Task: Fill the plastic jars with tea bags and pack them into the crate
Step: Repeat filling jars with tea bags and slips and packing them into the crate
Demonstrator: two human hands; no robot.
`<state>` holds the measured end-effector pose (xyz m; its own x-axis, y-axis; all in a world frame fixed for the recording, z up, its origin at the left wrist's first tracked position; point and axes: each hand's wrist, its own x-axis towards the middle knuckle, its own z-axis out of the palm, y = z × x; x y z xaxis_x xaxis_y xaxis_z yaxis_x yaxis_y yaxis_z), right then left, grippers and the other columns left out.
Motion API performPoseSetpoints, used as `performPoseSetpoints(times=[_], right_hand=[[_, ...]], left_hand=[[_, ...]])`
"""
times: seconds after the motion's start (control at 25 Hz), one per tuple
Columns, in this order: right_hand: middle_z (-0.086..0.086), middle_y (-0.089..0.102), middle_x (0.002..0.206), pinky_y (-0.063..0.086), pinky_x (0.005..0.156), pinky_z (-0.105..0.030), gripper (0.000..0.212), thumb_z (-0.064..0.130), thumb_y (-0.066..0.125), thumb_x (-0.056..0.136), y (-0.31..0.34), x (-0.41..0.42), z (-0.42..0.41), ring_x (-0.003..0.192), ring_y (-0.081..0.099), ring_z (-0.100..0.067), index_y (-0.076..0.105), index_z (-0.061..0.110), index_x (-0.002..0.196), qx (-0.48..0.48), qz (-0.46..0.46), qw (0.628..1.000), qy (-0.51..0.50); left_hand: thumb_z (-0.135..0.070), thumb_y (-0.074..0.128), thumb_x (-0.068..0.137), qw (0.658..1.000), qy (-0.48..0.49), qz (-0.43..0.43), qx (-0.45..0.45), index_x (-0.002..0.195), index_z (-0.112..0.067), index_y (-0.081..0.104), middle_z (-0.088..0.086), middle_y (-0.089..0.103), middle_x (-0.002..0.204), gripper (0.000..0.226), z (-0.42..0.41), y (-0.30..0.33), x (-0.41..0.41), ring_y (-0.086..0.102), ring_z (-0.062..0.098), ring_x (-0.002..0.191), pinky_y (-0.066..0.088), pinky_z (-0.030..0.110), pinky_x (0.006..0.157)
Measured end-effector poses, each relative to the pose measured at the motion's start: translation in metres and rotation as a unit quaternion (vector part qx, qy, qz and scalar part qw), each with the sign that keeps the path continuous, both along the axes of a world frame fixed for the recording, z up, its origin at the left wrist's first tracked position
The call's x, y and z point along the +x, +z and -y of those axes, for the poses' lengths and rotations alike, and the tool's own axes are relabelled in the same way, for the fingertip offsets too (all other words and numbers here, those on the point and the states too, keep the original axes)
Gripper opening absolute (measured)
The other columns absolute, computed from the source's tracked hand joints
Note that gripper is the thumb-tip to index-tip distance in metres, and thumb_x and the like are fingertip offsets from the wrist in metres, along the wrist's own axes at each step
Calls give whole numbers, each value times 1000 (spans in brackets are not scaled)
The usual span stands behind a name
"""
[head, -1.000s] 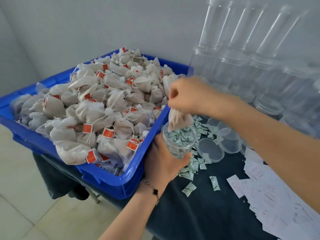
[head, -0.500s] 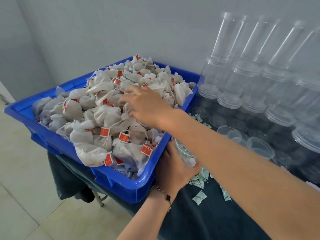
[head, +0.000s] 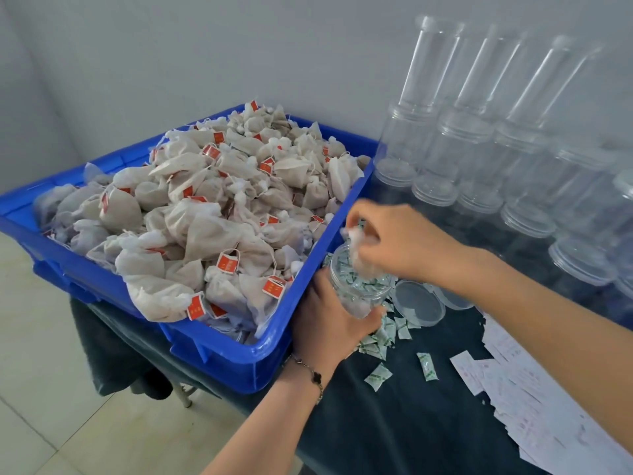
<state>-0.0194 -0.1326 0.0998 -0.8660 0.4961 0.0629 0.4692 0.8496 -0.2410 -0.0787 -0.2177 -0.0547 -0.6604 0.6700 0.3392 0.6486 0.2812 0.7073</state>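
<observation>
A blue crate [head: 239,361] on the table's left is heaped with white tea bags [head: 212,207] bearing red tags. My left hand [head: 329,323] grips a clear plastic jar [head: 356,286] just right of the crate's near corner. Above the jar's mouth my right hand [head: 397,241] pinches a white tea bag [head: 356,241] that hangs partly into the jar. Motion blur hides the bag's lower part. The jar's contents look whitish with green specks.
Rows of stacked clear jars [head: 472,142] stand at the back right. Loose clear lids [head: 418,303] lie right of the held jar. Small green-printed sachets [head: 376,377] are scattered on the dark tablecloth [head: 394,423]. White paper labels [head: 531,399] lie at the right front. Floor tiles show at the left.
My right hand went from the jar to the crate's heap, then came back over the jar holding another tea bag. My left hand kept hold of the jar.
</observation>
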Motion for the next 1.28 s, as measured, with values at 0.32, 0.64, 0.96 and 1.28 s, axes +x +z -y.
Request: performPoseSetpoints(times=[0.32, 0.64, 0.96, 1.28], right_hand=[[-3, 63, 95, 47, 75, -35, 20, 26, 55, 90, -28, -84, 37, 96, 56, -20, 65, 11, 97, 14, 3, 997, 71], [7, 61, 80, 48, 72, -27, 10, 24, 62, 90, -14, -70, 25, 80, 59, -12, 62, 17, 84, -46, -38, 997, 48], [15, 51, 70, 35, 58, -13, 18, 21, 67, 84, 30, 1, 7, 64, 50, 0, 56, 25, 70, 26, -103, 994, -11], [10, 54, 74, 35, 63, -13, 10, 16, 66, 85, 69, 32, -11, 69, 49, -7, 60, 19, 78, 76, -166, 982, -39]], left_hand=[[-58, 64, 63, 999, -31, 19, -10, 124, -5, 49, 11, 60, 115, 82, -1, 0, -5, 58, 25, 104, 48, 33, 84], [-59, 75, 55, 998, -36, 28, 49, 131, -9, 39, 3, 55, 123, 98, 0, 3, -5, 55, 20, 114, 48, 35, 90], [-70, 73, 53, 1000, -1, 26, 0, 133, -12, 35, 9, 56, 124, 105, -2, -3, -2, 56, 26, 112, 48, 33, 89], [-68, 76, 54, 1000, 7, 10, 11, 123, -11, 37, 8, 54, 118, 98, -2, -4, 0, 57, 27, 107, 49, 32, 83]])
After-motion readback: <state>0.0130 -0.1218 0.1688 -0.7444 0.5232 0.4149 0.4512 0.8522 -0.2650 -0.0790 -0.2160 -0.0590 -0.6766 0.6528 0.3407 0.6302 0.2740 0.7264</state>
